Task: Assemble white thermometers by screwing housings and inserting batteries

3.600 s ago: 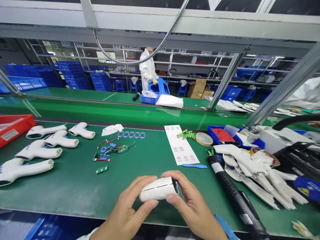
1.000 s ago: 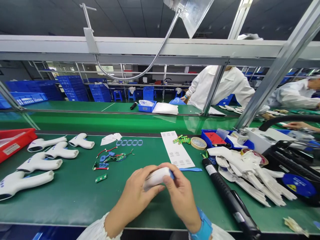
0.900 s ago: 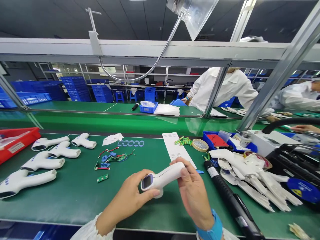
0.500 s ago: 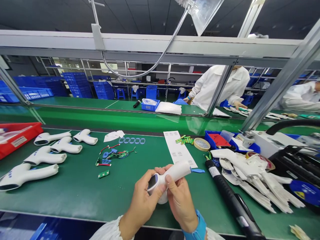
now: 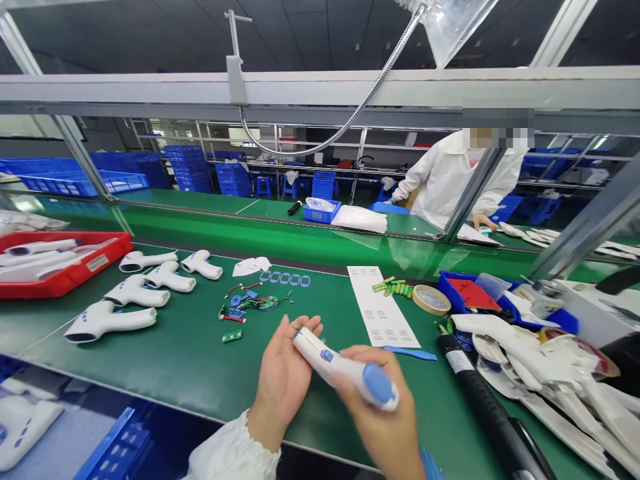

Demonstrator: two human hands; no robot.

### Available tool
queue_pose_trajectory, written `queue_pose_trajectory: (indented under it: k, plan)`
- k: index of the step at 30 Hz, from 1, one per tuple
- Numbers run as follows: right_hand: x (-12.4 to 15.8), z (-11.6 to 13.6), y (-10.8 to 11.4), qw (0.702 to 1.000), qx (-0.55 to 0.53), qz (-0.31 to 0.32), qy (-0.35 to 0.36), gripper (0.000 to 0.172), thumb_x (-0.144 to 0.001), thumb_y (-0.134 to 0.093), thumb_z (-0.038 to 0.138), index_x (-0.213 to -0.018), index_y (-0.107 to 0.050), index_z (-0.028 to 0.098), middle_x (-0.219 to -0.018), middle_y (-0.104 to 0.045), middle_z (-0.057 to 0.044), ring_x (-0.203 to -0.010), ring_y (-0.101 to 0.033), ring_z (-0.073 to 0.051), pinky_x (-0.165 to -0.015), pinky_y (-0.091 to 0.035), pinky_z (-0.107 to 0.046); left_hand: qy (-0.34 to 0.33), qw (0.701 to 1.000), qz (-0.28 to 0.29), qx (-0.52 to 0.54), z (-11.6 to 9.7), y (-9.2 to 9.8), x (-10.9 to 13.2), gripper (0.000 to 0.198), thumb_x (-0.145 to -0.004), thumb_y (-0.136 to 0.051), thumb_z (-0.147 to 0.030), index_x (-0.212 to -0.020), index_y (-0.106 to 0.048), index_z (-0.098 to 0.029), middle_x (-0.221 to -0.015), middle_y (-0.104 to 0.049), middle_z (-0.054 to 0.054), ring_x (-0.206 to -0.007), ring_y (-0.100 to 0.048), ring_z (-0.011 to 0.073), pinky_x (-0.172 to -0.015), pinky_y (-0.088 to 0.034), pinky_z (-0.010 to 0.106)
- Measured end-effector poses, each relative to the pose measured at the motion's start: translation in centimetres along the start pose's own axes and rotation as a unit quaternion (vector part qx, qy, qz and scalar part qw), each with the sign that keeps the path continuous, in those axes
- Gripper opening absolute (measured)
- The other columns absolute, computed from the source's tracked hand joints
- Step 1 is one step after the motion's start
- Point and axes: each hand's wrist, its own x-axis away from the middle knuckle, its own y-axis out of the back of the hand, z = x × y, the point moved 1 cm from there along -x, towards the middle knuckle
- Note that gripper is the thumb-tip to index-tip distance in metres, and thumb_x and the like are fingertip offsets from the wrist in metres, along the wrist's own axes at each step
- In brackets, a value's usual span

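Observation:
My right hand [image 5: 385, 420] is wrapped around a white handheld thermometer [image 5: 345, 367], its blue end cap pointing toward me. My left hand [image 5: 286, 373] has its fingers stretched out, the fingertips resting against the thermometer's far end. Both hands hover over the green bench mat [image 5: 200, 347], near its front edge.
Several finished white thermometers [image 5: 110, 319] lie at the left beside a red tray [image 5: 60, 263]. Small circuit boards and wires [image 5: 250, 305], blue rings, a label sheet [image 5: 383, 315], batteries, tape [image 5: 431, 299], a black tool [image 5: 490, 413] and white shells [image 5: 550, 360] lie ahead and right. A person in white stands behind.
The thermometer has been turned round: its screen faced me, now the blue end cap does. My left hand has loosened to open fingers. The view has shifted left.

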Motion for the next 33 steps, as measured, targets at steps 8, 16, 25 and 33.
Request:
queue_pose_trajectory:
  k: [8, 16, 25, 33]
  plan:
    - [2.1, 3.5, -5.4, 0.937, 0.004, 0.094, 0.337, 0.048, -0.094, -0.022, 0.010, -0.051, -0.041, 0.020, -0.038, -0.045, 0.003, -0.036, -0.039, -0.009, -0.037, -0.036, -0.022, -0.089, 0.976, 0.097, -0.174, 1.4, -0.8, -1.1, 0.056, -0.078, -0.053, -0.056, -0.039, -0.050, -0.016, -0.040, -0.046, 0.000, -0.035, -0.045, 0.0104, -0.040, -0.033, 0.024]
    - [3.1, 1.4, -4.9, 0.952, 0.009, 0.090, 0.292, 0.024, -0.078, -0.043, 0.016, -0.055, -0.036, 0.021, -0.041, -0.039, 0.004, -0.038, -0.032, -0.009, -0.038, -0.025, -0.025, -0.077, 0.943, 0.095, -0.311, 2.3, -2.1, -1.6, 0.063, -0.078, -0.046, -0.062, -0.033, -0.045, -0.018, -0.031, -0.039, 0.000, -0.031, -0.043, 0.0100, -0.036, -0.027, 0.024]
    - [1.5, 2.1, -3.2, 0.983, -0.066, 0.012, 0.171, 0.024, -0.079, -0.048, 0.024, -0.058, -0.036, 0.021, -0.044, -0.039, 0.005, -0.039, -0.039, -0.009, -0.044, -0.035, -0.025, -0.013, 0.933, 0.120, -0.340, 2.1, -3.1, -2.9, 0.061, -0.077, -0.045, -0.064, -0.039, -0.048, -0.016, -0.035, -0.043, 0.000, -0.031, -0.044, 0.0104, -0.035, -0.030, 0.022]
    - [1.2, 2.2, -2.5, 0.974, -0.154, -0.032, 0.161, 0.028, -0.091, -0.045, 0.035, -0.067, -0.050, 0.022, -0.049, -0.058, 0.000, -0.045, -0.055, -0.013, -0.050, -0.049, -0.029, -0.030, 0.914, 0.088, -0.394, 1.0, -3.7, -2.6, 0.060, -0.078, -0.041, -0.065, -0.039, -0.042, -0.019, -0.036, -0.043, -0.001, -0.033, -0.043, 0.0109, -0.038, -0.033, 0.023]
